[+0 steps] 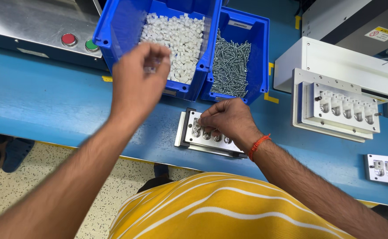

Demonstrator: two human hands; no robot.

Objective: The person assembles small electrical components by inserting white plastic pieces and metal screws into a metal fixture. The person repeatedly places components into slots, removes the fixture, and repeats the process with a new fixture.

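My left hand (137, 82) hovers in front of the big blue bin (114, 31) of small white plastic parts (176, 37), its fingers pinched on what looks like a small white part, blurred by motion. My right hand (230, 120), with an orange thread at the wrist, rests on a small metal fixture (186, 130) with a row of round pockets. Its fingertips are pinched together over the leftmost pockets; whether they hold a small piece I cannot tell.
A second blue bin (258, 48) holds silver screws (230, 66). A white press fixture (340, 106) stands at right, another small jig (386, 168) near the right edge. Red (69, 39) and green (91, 45) buttons sit on a metal panel at back left.
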